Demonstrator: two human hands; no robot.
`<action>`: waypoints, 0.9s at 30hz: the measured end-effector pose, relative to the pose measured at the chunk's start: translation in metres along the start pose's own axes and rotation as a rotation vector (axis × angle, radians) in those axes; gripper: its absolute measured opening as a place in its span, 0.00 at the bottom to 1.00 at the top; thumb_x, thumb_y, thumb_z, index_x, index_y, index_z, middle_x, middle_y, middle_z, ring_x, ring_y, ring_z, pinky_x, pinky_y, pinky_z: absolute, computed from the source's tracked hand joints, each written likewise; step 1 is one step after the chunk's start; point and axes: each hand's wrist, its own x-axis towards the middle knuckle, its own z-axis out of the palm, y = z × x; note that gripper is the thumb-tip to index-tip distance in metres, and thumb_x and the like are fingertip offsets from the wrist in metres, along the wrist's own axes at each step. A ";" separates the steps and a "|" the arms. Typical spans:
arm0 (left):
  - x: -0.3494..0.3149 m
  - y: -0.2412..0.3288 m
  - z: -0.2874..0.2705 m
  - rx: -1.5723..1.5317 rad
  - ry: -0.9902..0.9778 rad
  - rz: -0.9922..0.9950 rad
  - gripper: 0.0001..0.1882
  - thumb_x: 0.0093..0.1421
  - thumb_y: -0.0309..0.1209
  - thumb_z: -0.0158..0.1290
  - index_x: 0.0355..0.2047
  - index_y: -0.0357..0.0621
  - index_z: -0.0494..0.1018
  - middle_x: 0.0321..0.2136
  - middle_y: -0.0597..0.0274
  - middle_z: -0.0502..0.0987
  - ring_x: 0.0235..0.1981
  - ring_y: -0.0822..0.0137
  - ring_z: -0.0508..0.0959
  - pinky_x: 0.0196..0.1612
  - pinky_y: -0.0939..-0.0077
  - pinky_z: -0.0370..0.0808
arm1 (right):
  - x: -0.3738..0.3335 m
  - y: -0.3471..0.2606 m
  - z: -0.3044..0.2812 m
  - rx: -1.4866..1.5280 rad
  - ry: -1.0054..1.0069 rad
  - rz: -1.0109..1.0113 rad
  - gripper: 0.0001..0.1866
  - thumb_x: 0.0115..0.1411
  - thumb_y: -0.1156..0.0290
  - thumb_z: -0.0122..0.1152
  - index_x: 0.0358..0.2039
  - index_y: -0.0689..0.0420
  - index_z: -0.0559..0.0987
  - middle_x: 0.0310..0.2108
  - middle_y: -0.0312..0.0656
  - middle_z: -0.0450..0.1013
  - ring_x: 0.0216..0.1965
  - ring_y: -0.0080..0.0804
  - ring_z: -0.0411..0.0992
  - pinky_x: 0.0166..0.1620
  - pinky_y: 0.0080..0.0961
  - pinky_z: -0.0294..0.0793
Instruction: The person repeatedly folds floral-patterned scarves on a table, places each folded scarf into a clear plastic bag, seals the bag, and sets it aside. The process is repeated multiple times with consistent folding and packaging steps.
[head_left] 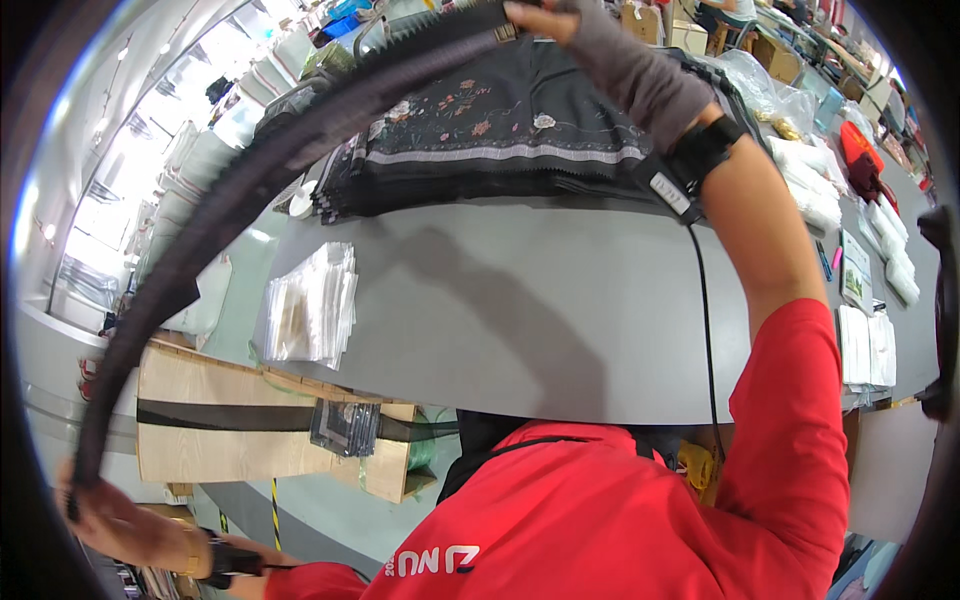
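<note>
Both bare hands are clamped on the cloth: the right hand (pixel 585 35), in a grey fingerless knit cover, pinches one end between 12 and 1 o'clock; the left hand (pixel 115 525) grips the other at 8 o'clock, its fingers partly blurred. Between them the long, dark, narrow folded cloth strip (pixel 240 180), jagged along its outer edge, arches through 10 o'clock, raised above the grey smooth-topped table (pixel 640 310). A small tan-and-black label (pixel 505 33) sits just beside the right fingertips.

At 12 o'clock, just below the right hand, lies a broad stack of black fabric (pixel 480 125) with embroidered flowers and a pale striped border. At 9 o'clock is a pile of clear plastic sleeves (pixel 312 305).

As a judgement, doing this well means pulling evenly from both ends, so the strip runs smooth and its folded layers stay lined up without twisting. The left end hangs out beyond the table's edge, so it is best kept high, off the pale wooden board (pixel 225 385) at 8 o'clock. The thin black cable (pixel 706 340) hanging from the right wrist could snag; wide arm movements should allow it slack.
</note>
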 end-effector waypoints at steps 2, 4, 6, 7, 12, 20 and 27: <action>-0.072 0.011 0.013 -0.083 -0.281 0.070 0.11 0.65 0.25 0.54 0.46 0.36 0.77 0.39 0.47 0.82 0.39 0.56 0.82 0.50 0.60 0.79 | -0.047 0.043 0.012 0.045 -0.086 0.148 0.13 0.72 0.64 0.64 0.51 0.58 0.83 0.37 0.31 0.79 0.40 0.17 0.72 0.45 0.20 0.73; -0.133 0.025 0.038 0.048 -0.478 0.004 0.10 0.56 0.19 0.53 0.39 0.36 0.77 0.31 0.50 0.85 0.31 0.55 0.84 0.44 0.63 0.81 | -0.091 0.081 0.013 0.025 -0.140 0.310 0.12 0.73 0.65 0.60 0.49 0.60 0.81 0.38 0.28 0.74 0.42 0.17 0.68 0.50 0.20 0.69; -0.169 0.044 0.070 -0.026 -0.796 -0.053 0.16 0.45 0.15 0.53 0.35 0.37 0.81 0.28 0.55 0.88 0.26 0.58 0.86 0.36 0.69 0.82 | -0.128 0.114 0.011 0.021 -0.129 0.343 0.12 0.73 0.66 0.59 0.48 0.61 0.80 0.39 0.29 0.76 0.43 0.17 0.69 0.51 0.20 0.70; -0.179 0.051 0.088 -0.143 -1.006 -0.012 0.18 0.45 0.15 0.54 0.38 0.35 0.82 0.30 0.54 0.88 0.25 0.58 0.86 0.34 0.70 0.82 | -0.148 0.128 0.006 0.037 -0.124 0.389 0.11 0.73 0.67 0.59 0.48 0.61 0.80 0.39 0.30 0.76 0.44 0.17 0.70 0.51 0.20 0.70; -0.221 0.083 0.180 -0.713 -1.486 -0.142 0.24 0.42 0.13 0.54 0.41 0.38 0.85 0.30 0.53 0.87 0.23 0.57 0.84 0.28 0.70 0.79 | -0.245 0.182 -0.070 -0.054 -0.142 0.502 0.12 0.72 0.70 0.59 0.51 0.61 0.80 0.41 0.36 0.80 0.44 0.25 0.74 0.51 0.25 0.73; -0.283 0.114 0.284 -1.023 -1.755 -0.386 0.08 0.63 0.20 0.61 0.43 0.38 0.79 0.27 0.54 0.83 0.28 0.64 0.86 0.31 0.75 0.79 | -0.335 0.015 -0.113 -0.186 0.088 0.681 0.18 0.73 0.76 0.48 0.59 0.61 0.80 0.56 0.41 0.80 0.59 0.29 0.75 0.66 0.27 0.69; -0.342 0.101 0.274 -0.968 -1.695 -0.440 0.11 0.63 0.30 0.66 0.41 0.41 0.78 0.27 0.56 0.80 0.24 0.61 0.80 0.29 0.69 0.75 | -0.336 -0.216 0.033 -0.288 -0.799 0.526 0.13 0.59 0.65 0.69 0.42 0.57 0.82 0.33 0.48 0.79 0.37 0.54 0.78 0.40 0.42 0.77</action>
